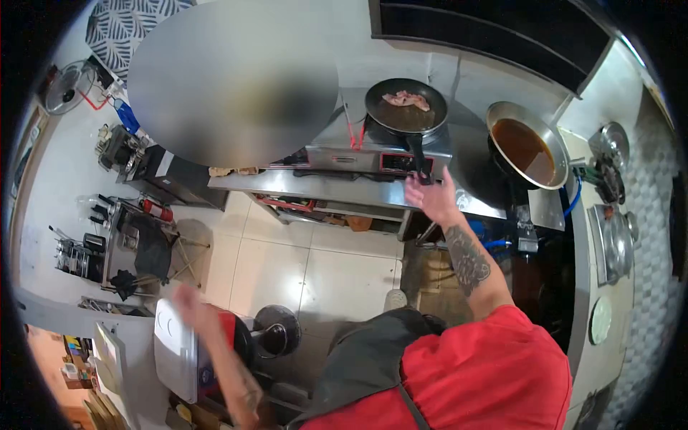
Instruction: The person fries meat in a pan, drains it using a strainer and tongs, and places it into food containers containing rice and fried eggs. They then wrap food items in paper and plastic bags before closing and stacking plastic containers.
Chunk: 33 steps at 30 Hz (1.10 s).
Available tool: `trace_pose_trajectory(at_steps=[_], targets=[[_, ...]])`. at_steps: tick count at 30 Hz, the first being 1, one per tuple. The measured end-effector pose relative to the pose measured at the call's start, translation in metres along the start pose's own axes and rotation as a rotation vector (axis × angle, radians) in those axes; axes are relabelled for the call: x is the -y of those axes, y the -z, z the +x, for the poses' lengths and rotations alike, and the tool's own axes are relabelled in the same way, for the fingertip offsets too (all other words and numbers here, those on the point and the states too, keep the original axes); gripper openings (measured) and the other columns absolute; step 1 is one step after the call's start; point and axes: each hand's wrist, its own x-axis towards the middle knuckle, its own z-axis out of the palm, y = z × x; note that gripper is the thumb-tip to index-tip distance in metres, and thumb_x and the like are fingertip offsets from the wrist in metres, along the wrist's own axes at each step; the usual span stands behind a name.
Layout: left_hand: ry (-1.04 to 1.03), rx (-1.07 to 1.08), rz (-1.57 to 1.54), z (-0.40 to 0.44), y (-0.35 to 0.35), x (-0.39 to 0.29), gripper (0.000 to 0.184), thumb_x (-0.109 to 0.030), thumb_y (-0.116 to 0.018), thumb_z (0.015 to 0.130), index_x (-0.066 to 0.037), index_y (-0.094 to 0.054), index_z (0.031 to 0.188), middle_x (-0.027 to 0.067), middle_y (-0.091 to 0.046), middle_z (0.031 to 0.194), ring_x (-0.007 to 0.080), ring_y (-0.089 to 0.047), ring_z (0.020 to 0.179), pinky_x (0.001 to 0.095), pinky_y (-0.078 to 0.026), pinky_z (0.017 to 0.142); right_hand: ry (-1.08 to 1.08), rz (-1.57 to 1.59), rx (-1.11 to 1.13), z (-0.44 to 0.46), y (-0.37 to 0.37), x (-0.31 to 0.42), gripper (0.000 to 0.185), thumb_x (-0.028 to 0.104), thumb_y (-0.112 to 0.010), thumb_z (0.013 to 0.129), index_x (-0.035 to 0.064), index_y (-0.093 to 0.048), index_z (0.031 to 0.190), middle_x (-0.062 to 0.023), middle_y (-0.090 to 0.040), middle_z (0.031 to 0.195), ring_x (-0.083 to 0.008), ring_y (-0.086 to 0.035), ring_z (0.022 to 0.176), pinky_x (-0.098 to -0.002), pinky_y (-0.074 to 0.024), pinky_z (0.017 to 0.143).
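My right hand [434, 198] is stretched toward the counter with its fingers spread and nothing in them. It is nearest the black handle of a frying pan [388, 120]; whether a fingertip touches the handle I cannot tell. Strips of meat that look like bacon [407, 101] lie in the pan, which sits on a cooktop [333, 159]. Tongs with red handles [352, 136] lie left of the pan. My left hand [190, 308] is low on the left, smeared by motion, over a cooler with a white lid [174, 351]. Its fingers cannot be made out.
A wide metal pan of brown liquid [529, 147] stands right of the frying pan. Below the counter is a tiled floor [272, 261]. A black stool [276, 331] stands beside the cooler. Shelves with utensils line the left wall. A large blurred patch hides the upper left.
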Motion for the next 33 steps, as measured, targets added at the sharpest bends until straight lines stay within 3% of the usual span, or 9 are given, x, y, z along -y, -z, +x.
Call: trace_pose_trajectory(at_steps=[4, 7, 9, 12, 13, 15, 24, 28, 33], targets=[[0.477, 0.686, -0.522, -0.065, -0.216, -0.144, 0.029, -0.021, -0.055, 0.098, -0.002, -0.058, 0.119, 0.0098, -0.065, 0.107, 0.0205, -0.062, 0.103, 0.0336, -0.049, 0.094, -0.042, -0.513, -0.029, 0.070, 0.022, 0.038, 0.076, 0.071, -0.041, 0.092, 0.0038, -0.052, 0.127, -0.0087, -0.061, 0.102, -0.0225, -0.059, 0.088, -0.0393, -0.0460, 0.088], [0.891, 1.056, -0.882, -0.094, -0.353, -0.239, 0.044, -0.036, -0.060, 0.097, -0.004, -0.052, 0.125, 0.0132, -0.057, 0.123, 0.0217, -0.060, 0.109, 0.0369, -0.050, 0.093, 0.256, -0.633, -0.337, 0.092, 0.034, 0.022, 0.070, 0.069, -0.039, 0.095, 0.0057, -0.060, 0.117, -0.0079, -0.063, 0.108, -0.0191, -0.056, 0.099, -0.0352, -0.0394, 0.093], [0.996, 1.068, -0.847, -0.104, -0.430, -0.280, 0.043, -0.039, -0.060, 0.096, -0.007, -0.053, 0.123, 0.0103, -0.060, 0.113, 0.0217, -0.061, 0.098, 0.0373, -0.050, 0.088, 0.193, -1.067, -0.232, 0.088, 0.054, 0.034, 0.067, 0.059, -0.034, 0.100, -0.0013, -0.056, 0.116, -0.0282, -0.059, 0.116, -0.0394, -0.059, 0.097, -0.0439, -0.0434, 0.089], [1.051, 1.263, -0.957, -0.100, -0.505, -0.300, 0.030, -0.038, -0.057, 0.097, -0.012, -0.061, 0.111, 0.0027, -0.064, 0.097, 0.0178, -0.062, 0.086, 0.0352, -0.051, 0.076, 0.677, -1.317, -0.285, 0.057, 0.027, 0.027, 0.056, 0.049, -0.033, 0.103, 0.0005, -0.057, 0.116, -0.0306, -0.058, 0.112, -0.0446, -0.057, 0.092, -0.0453, -0.0449, 0.089], [1.084, 1.333, -0.917, -0.101, -0.518, -0.304, 0.026, -0.037, -0.055, 0.097, -0.014, -0.063, 0.106, 0.0010, -0.065, 0.093, 0.0163, -0.063, 0.084, 0.0348, -0.051, 0.072, 0.725, -1.318, -0.346, 0.048, 0.018, 0.028, 0.052, 0.046, -0.033, 0.103, 0.0017, -0.057, 0.117, -0.0298, -0.058, 0.111, -0.0432, -0.058, 0.092, -0.0440, -0.0451, 0.091], [1.056, 1.488, -0.902, -0.088, -0.522, -0.321, 0.026, -0.032, -0.047, 0.099, -0.014, -0.065, 0.102, 0.0042, -0.068, 0.099, 0.0181, -0.065, 0.084, 0.0362, -0.052, 0.069, 0.246, -0.596, -0.217, 0.035, -0.015, 0.046, 0.061, 0.056, -0.040, 0.100, 0.0006, -0.057, 0.119, -0.0184, -0.060, 0.108, -0.0244, -0.055, 0.100, -0.0366, -0.0434, 0.090], [0.885, 1.431, -0.710, -0.026, -0.490, -0.387, 0.027, -0.027, -0.045, 0.099, -0.008, -0.065, 0.098, 0.0097, -0.068, 0.088, 0.0264, -0.066, 0.072, 0.0433, -0.050, 0.053, 0.062, -0.432, 0.026, 0.018, -0.097, 0.095, 0.061, 0.064, -0.046, 0.094, 0.0065, -0.063, 0.104, -0.0033, -0.064, 0.088, -0.0131, -0.062, 0.081, -0.0278, -0.0513, 0.070], [0.787, 1.329, -0.716, -0.024, -0.412, -0.410, 0.019, -0.018, -0.049, 0.098, -0.007, -0.065, 0.097, 0.0092, -0.067, 0.087, 0.0237, -0.066, 0.071, 0.0409, -0.051, 0.052, 0.180, -0.411, 0.012, -0.007, -0.105, 0.070, 0.039, 0.043, -0.069, 0.090, 0.0077, -0.062, 0.104, 0.0014, -0.062, 0.087, -0.0090, -0.058, 0.071, -0.0232, -0.0435, 0.050], [0.899, 1.588, -0.885, 0.033, -0.450, -0.430, 0.021, -0.021, -0.047, 0.097, -0.008, -0.061, 0.090, 0.0050, -0.062, 0.077, 0.0167, -0.057, 0.057, 0.0304, -0.044, 0.040, 0.067, -0.475, 0.065, -0.006, -0.162, 0.127, 0.034, 0.044, -0.056, 0.098, 0.0115, -0.062, 0.091, 0.0055, -0.057, 0.076, -0.0011, -0.047, 0.057, -0.0187, -0.0374, 0.045]])
